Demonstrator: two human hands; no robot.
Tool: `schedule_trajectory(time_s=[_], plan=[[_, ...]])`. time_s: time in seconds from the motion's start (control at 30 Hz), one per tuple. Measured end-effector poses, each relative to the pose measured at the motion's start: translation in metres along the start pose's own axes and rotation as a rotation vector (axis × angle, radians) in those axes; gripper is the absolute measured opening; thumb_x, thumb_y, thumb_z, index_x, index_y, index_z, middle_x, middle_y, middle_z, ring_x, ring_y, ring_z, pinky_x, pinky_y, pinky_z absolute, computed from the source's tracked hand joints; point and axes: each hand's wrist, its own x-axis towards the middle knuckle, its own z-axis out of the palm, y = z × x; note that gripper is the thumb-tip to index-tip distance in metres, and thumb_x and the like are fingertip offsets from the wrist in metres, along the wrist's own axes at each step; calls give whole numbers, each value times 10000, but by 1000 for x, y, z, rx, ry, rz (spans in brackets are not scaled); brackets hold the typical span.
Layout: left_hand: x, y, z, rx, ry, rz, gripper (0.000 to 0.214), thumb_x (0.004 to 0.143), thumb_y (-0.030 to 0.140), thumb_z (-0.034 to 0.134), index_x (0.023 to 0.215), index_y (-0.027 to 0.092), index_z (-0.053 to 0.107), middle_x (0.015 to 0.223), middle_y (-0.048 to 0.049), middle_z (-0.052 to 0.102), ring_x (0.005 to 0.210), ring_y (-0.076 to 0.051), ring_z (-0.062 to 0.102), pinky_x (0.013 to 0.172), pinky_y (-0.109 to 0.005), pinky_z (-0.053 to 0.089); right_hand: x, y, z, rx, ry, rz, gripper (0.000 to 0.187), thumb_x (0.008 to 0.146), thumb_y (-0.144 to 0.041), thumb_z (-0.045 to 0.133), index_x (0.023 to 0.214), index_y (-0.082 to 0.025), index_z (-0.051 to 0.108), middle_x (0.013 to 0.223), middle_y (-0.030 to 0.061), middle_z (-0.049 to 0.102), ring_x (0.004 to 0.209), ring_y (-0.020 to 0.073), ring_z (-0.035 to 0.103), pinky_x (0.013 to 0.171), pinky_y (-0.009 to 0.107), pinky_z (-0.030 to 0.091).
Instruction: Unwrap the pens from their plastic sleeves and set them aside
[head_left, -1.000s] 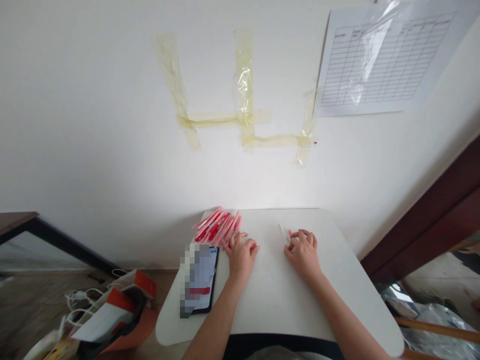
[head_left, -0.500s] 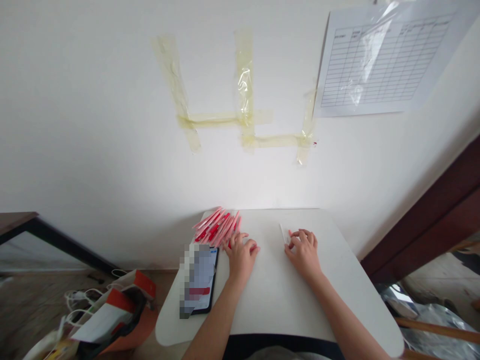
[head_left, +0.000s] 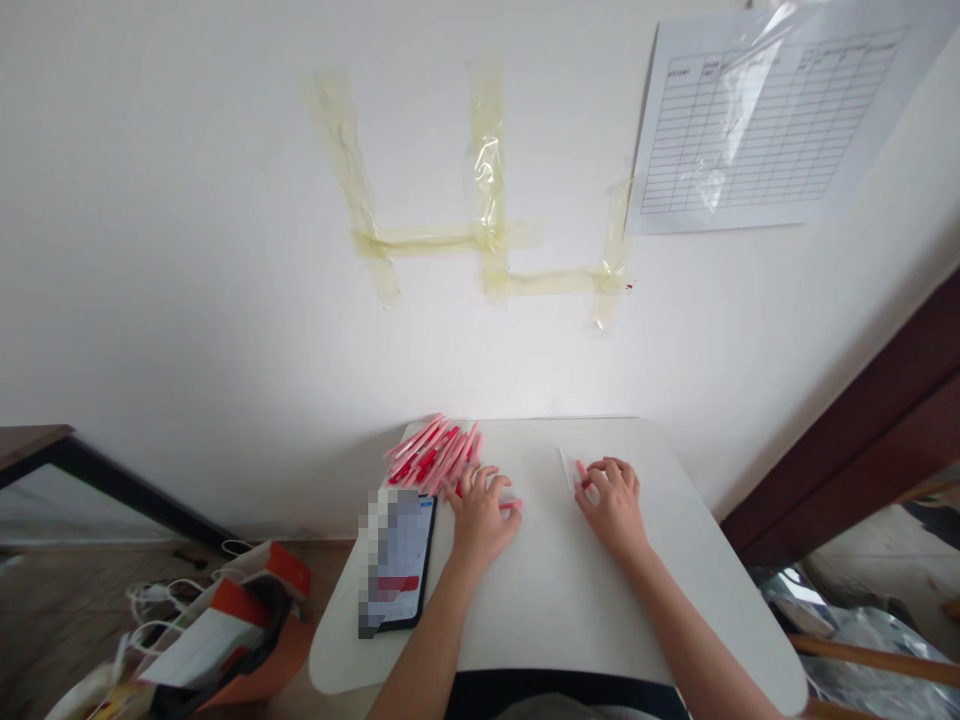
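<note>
A fan of several red pens [head_left: 435, 455] lies at the far left of a small white table [head_left: 555, 590]. My left hand [head_left: 480, 515] rests just right of that pile, fingers curled down on a red pen whose tip pokes out by the thumb. My right hand [head_left: 611, 500] sits near the far middle of the table. Its curled fingertips press on a small clear wrapper with a red tip [head_left: 571, 468]. A phone [head_left: 401, 560] lies face up at the table's left edge, beside my left forearm.
A white wall with yellowed tape strips [head_left: 487, 240] and a taped printed chart [head_left: 757, 120] rises behind the table. An orange-and-white bag with cables [head_left: 225, 620] lies on the floor at left. Dark wooden furniture [head_left: 862, 420] stands at right, and a dark table edge [head_left: 67, 450] at far left.
Both hands shifted only slightly. A red pen tip now shows beside my left thumb. My right hand edged a little to the right.
</note>
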Motion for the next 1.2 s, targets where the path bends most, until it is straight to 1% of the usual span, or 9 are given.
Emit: schedule_trajectory(time_s=[0.1,0.23,0.43,0.53,0.7,0.87,1.07,1.13,1.2], plan=[[0,-1,-2,18,-13,-2,216,704,156,644,892,259,670,1259,-59,634,1333,-345,423,1153,-733,67,0,0,1,0,-2,8,136,918,-283,550,843,-218,643,1048,92,621,1156,299,450,998,481,368],[0,-2,-2,33,-16,6,128,707,133,626,777,238,652,1272,-53,629,1341,-346,420,1140,-753,50,-1,3,3,11,7,12,125,913,-278,554,864,-214,650,1063,92,620,1164,297,443,998,478,377],[0,-2,1,4,19,75,134,789,198,654,867,289,714,1260,-38,642,1354,-325,422,1176,-704,33,-1,4,4,94,-12,-48,108,903,-255,564,926,-238,668,1089,89,615,1177,291,456,987,477,423],[0,1,4,-28,11,133,131,836,246,656,912,312,740,1254,-35,646,1351,-308,429,1187,-672,77,-1,0,1,159,-78,-113,119,904,-266,587,966,-264,689,1142,85,604,1208,289,454,1005,490,440],[0,6,9,-80,-39,172,139,832,275,704,936,350,758,1260,-18,640,1351,-290,423,1193,-648,75,-1,-8,-4,229,-197,-211,156,890,-298,652,1024,-316,730,1214,78,597,1265,300,435,1030,517,448],[0,7,9,-103,-61,165,117,837,301,714,931,349,766,1258,-22,637,1349,-282,418,1190,-628,114,-2,-12,-5,245,-238,-230,131,866,-292,698,972,-340,758,1224,62,602,1283,299,421,1054,521,434],[1,6,10,-101,-33,173,128,822,330,734,943,359,762,1241,-14,643,1329,-272,438,1189,-594,169,-1,-11,-2,219,-213,-245,114,866,-267,698,911,-341,773,1200,58,621,1270,292,440,1051,520,435],[1,4,12,-77,-8,141,169,804,335,750,972,341,757,1229,-28,648,1303,-282,463,1182,-602,183,-1,-10,-2,211,-199,-238,114,856,-269,710,906,-344,779,1185,61,629,1261,297,450,1043,527,441],[2,2,13,-42,23,76,199,788,325,761,987,321,751,1224,-45,649,1280,-297,481,1168,-621,196,0,-8,-2,212,-190,-222,112,854,-272,712,900,-345,784,1176,64,635,1252,301,459,1030,528,452]])
